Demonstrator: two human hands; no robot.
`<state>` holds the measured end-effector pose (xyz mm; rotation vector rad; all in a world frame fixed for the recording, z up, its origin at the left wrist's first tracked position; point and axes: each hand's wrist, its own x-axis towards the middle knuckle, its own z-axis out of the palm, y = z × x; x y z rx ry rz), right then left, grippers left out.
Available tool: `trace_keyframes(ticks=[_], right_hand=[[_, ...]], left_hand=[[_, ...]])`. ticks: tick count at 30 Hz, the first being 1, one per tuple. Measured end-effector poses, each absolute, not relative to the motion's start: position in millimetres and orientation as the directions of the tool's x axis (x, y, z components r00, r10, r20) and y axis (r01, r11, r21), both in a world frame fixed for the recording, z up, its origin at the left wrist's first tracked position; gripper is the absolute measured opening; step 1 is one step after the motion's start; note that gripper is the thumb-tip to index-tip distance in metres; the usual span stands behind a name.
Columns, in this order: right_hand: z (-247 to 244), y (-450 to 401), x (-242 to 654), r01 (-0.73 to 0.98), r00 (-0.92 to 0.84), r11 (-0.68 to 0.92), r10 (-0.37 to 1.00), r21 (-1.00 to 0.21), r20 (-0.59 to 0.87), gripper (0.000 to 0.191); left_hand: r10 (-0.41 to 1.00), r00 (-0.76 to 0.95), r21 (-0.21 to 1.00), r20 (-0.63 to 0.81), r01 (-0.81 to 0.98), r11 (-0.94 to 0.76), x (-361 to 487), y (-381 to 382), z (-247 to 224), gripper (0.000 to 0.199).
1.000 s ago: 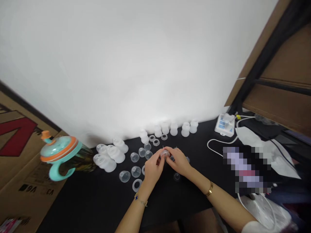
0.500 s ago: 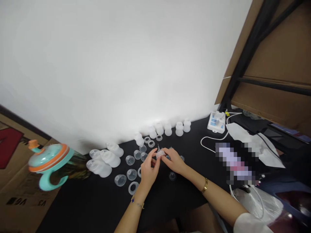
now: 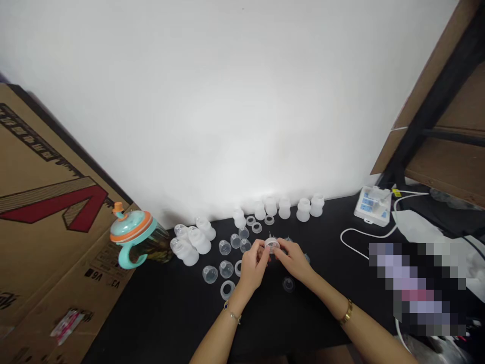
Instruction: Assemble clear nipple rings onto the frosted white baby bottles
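Observation:
Between the fingertips of both hands is a bottle nipple in a white screw ring (image 3: 272,245), its thin tip pointing up. My left hand (image 3: 252,266) pinches it from the left, and my right hand (image 3: 296,260) grips its right side. Clear domed caps (image 3: 226,269) and a white ring (image 3: 228,290) lie left of my left hand. Beyond the hands are several more rings (image 3: 256,227) and a row of white open-necked bottles (image 3: 303,210). A small clear round piece (image 3: 288,284) rests below my right hand, which partly hides other clear pieces.
Bottles with clear caps (image 3: 199,240) stand grouped at the left, near a turquoise-lidded jug (image 3: 132,225). A cardboard box (image 3: 49,222) flanks the black table (image 3: 170,313). At right are a power strip (image 3: 373,206), a white cable (image 3: 350,242) and a blurred-out item (image 3: 413,288).
The view has shifted, so everything sits farther right and more of the cardboard box shows. Both hands still hold the nipple and ring, which now tilts with its side facing me more.

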<state>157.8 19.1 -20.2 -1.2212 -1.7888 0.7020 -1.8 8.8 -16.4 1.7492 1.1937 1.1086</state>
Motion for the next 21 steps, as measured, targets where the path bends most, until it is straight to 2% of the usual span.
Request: trace_keyframes(ticks=[7, 14, 21], right_hand=[[-23.7, 21.6, 157.7, 0.461, -0.18, 0.361, 0.932, -0.81, 0.314, 0.024], [-24.5, 21.5, 157.7, 0.485, -0.215, 0.379, 0.925, -0.788, 0.313, 0.025], [-25.8, 21.9, 156.5, 0.485, -0.237, 0.376, 0.925, -0.79, 0.296, 0.027]], left_hand=[[0.945, 0.234, 0.883, 0.229, 0.358, -0.303, -3.0, 9.9, -17.9, 0.031], [0.956, 0.252, 0.959, 0.148, 0.202, -0.201, 0.2, 14.8, -25.0, 0.034], [0.969, 0.203, 0.92, 0.14, 0.335, -0.203, -1.3, 17.7, -26.7, 0.031]])
